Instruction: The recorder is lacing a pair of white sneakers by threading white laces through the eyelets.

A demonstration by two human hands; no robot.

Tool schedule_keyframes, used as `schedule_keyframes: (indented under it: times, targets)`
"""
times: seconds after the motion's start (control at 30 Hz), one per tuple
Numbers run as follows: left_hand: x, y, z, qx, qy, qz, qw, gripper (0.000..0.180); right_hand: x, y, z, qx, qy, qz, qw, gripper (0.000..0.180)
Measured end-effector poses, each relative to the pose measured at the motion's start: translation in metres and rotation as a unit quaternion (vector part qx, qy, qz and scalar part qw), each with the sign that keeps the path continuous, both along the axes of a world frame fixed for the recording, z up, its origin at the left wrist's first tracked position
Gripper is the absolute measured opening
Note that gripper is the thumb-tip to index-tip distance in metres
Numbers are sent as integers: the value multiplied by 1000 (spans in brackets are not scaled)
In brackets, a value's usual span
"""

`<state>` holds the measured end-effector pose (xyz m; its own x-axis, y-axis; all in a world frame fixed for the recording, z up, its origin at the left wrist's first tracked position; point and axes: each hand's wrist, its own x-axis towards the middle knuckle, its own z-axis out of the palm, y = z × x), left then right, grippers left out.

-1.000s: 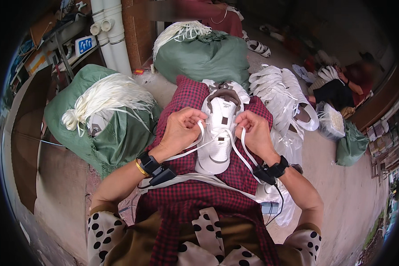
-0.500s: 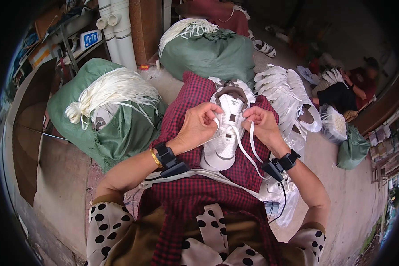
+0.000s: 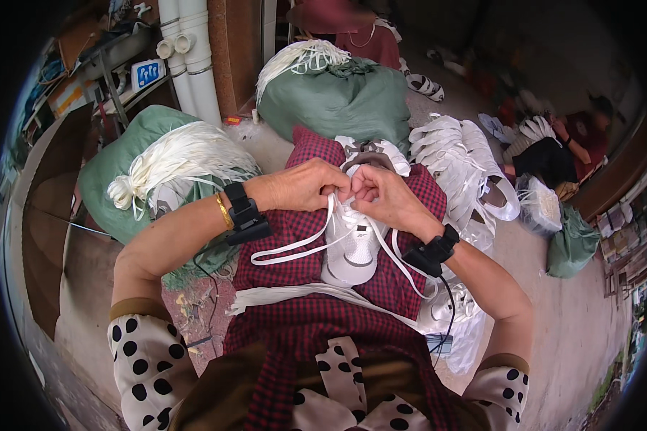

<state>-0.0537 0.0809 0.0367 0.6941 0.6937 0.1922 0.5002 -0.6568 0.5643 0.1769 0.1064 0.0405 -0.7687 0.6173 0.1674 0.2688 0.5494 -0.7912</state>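
Observation:
A white sneaker (image 3: 352,257) with a grey heel lining lies on my lap, its toe toward me. My left hand (image 3: 310,185) is closed over the upper part of its lacing. A white shoelace (image 3: 289,253) runs from these fingers in a long loop to the left and back to the shoe. My right hand (image 3: 389,200) is closed beside it, fingertips almost touching the left ones, pinching lace at the eyelets. Another stretch of lace hangs down the shoe's right side. The fingers hide most of the eyelets and tongue.
A bundle of white laces (image 3: 183,154) lies on a green sack (image 3: 111,154) at left; another green sack (image 3: 338,104) stands ahead. White shoe parts (image 3: 449,158) are piled at right. More laces (image 3: 266,294) cross my checked apron (image 3: 295,323). Another person (image 3: 579,144) sits far right.
My hands have come together over the lacing, higher on the shoe. My left hand has drawn lace out into a wide loop at the left. My left forearm has swung outward.

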Motion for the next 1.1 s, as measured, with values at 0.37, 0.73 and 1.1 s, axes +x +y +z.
schedule_keyframes:
  times: [0.37,0.73,1.1]
  targets:
    - [5,-13,-4,31,-57,1,998,21,6,-3,12,273,-26,-26,961,23]
    - [81,4,24,9,-134,79,988,20,79,-16,79,90,-55,-157,982,24]
    - [48,-36,25,-141,-156,205,956,17,41,41,16,192,-96,-34,976,48]
